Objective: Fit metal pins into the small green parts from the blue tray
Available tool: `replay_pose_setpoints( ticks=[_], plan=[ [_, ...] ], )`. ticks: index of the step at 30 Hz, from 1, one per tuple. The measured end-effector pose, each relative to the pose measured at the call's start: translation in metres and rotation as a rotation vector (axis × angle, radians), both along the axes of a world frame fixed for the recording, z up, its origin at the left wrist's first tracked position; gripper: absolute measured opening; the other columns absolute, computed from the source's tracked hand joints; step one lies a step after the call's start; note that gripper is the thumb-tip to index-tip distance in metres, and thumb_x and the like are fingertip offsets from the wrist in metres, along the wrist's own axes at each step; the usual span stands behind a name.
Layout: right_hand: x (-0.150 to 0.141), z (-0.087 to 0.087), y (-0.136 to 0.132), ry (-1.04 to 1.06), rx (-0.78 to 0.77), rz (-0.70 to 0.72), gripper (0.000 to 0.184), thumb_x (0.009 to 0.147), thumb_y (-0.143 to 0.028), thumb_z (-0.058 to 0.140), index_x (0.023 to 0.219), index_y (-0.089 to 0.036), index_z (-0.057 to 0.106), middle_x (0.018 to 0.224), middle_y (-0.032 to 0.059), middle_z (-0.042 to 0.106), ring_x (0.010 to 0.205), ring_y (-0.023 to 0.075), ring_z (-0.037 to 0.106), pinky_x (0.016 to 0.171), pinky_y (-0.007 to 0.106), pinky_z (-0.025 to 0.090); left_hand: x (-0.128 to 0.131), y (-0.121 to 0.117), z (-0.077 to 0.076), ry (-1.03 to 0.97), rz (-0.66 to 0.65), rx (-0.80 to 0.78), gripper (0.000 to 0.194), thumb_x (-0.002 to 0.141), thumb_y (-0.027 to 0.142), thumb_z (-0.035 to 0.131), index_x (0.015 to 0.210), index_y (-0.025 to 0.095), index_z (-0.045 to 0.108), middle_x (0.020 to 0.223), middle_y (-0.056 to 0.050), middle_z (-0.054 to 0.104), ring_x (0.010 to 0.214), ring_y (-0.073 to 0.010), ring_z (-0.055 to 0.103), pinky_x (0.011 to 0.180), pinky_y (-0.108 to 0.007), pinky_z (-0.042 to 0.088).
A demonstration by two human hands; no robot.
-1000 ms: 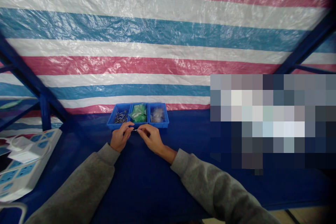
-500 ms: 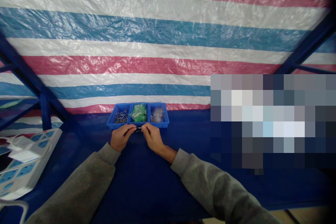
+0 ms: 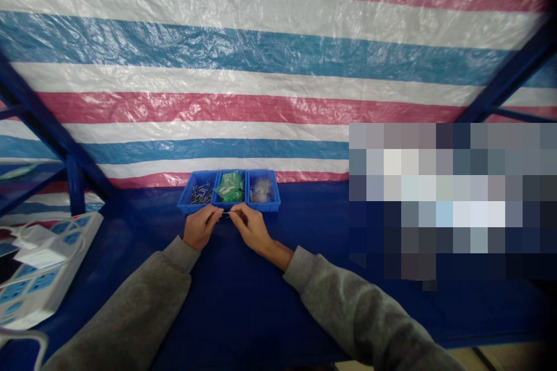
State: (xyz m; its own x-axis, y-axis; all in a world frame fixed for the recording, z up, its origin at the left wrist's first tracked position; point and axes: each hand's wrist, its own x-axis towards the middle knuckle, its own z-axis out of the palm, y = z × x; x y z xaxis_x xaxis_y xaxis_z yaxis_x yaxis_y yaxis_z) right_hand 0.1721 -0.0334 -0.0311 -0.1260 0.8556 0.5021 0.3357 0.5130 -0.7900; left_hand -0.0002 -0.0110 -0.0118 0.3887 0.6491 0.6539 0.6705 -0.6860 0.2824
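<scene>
Left hand (image 3: 201,227) and right hand (image 3: 252,228) pinching small metal part (image 3: 225,215) before blue tray (image 3: 228,191).

A large woven plastic tarpaulin (image 3: 270,69) with pink, white and blue horizontal stripes hangs behind the dark blue table (image 3: 270,301) and fills most of the view. Dark blue metal frame bars run diagonally at the left (image 3: 43,127) and at the upper right (image 3: 509,78). At the left edge of the table lies a white power strip with blue sockets (image 3: 30,290), with a white plug adapter (image 3: 37,246) seated on it and a white cable (image 3: 26,339) looping near the lower left corner. Beyond the left frame bar a lower shelf (image 3: 26,177) shows, carrying a pale green flat item too dim to identify. A pixelated rectangular patch (image 3: 452,197) covers the area at the right.
</scene>
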Motion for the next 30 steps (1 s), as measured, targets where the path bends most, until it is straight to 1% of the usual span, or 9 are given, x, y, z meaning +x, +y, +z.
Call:
replay_pose_setpoints(
  ticks=[6,11,16,19,22,27,30],
  plan=[
    [-0.001,-0.0006,0.0002,-0.032,0.029,0.042,0.027,0.091,-0.037,0.042,0.084,-0.018,0.06,0.072,0.0005,0.059,0.062,0.012,0.052,0.061,0.022,0.039,-0.002,-0.0006,-0.0012,0.015,0.035,-0.014,0.037,0.091,0.031,0.041,0.058,0.018,0.053,0.045,0.004,0.051,0.044,-0.0074,0.049,0.05,-0.02,0.036],
    [-0.0003,-0.0013,0.0007,-0.057,0.065,0.004,0.03,0.092,-0.036,0.041,0.077,-0.018,0.06,0.07,0.0013,0.058,0.065,0.0128,0.052,0.064,0.023,0.038,-0.0029,-0.001,-0.0014,0.046,-0.003,0.003,0.04,0.091,0.032,0.041,0.055,0.018,0.051,0.045,0.004,0.05,0.043,-0.0071,0.048,0.05,-0.02,0.035],
    [-0.0002,-0.0022,0.0008,-0.081,0.092,-0.011,0.033,0.092,-0.035,0.04,0.07,-0.018,0.058,0.065,0.0007,0.056,0.061,0.0121,0.051,0.061,0.023,0.036,-0.0046,-0.0012,-0.004,0.026,-0.051,0.047,0.029,0.087,0.031,0.048,0.064,0.017,0.057,0.056,0.001,0.058,0.051,-0.009,0.053,0.055,-0.021,0.039],
    [-0.0004,-0.0025,0.0009,-0.077,0.099,-0.009,0.034,0.092,-0.034,0.04,0.069,-0.017,0.058,0.065,0.0007,0.057,0.061,0.0117,0.052,0.062,0.022,0.036,-0.0061,-0.0012,-0.0053,0.017,-0.088,0.046,0.024,0.087,0.027,0.048,0.069,0.016,0.059,0.061,-0.001,0.061,0.055,-0.0102,0.056,0.058,-0.022,0.041],
    [-0.0006,-0.0028,0.001,-0.069,0.1,-0.014,0.035,0.092,-0.035,0.041,0.067,-0.017,0.058,0.063,0.0004,0.056,0.059,0.0114,0.051,0.061,0.022,0.036,-0.0062,-0.0014,-0.005,0.017,-0.088,0.05,0.023,0.087,0.025,0.048,0.07,0.016,0.06,0.063,-0.001,0.063,0.058,-0.0108,0.058,0.059,-0.022,0.042],
    [0.0,-0.0016,0.0009,-0.006,0.1,0.005,0.033,0.092,-0.033,0.041,0.071,-0.017,0.059,0.068,0.0012,0.058,0.064,0.0119,0.054,0.064,0.022,0.039,-0.0038,-0.0018,-0.0021,-0.015,-0.091,0.018,0.019,0.088,0.023,0.045,0.079,0.016,0.06,0.071,-0.002,0.065,0.066,-0.0116,0.06,0.066,-0.021,0.044],
    [0.0005,-0.0001,0.0006,0.025,0.096,0.012,0.032,0.093,-0.032,0.04,0.072,-0.017,0.061,0.069,0.0011,0.059,0.065,0.012,0.054,0.065,0.022,0.04,-0.0034,-0.002,-0.0002,-0.061,-0.078,-0.039,0.018,0.089,0.024,0.044,0.084,0.016,0.059,0.074,-0.002,0.063,0.064,-0.0108,0.057,0.064,-0.021,0.044]
  ],
)
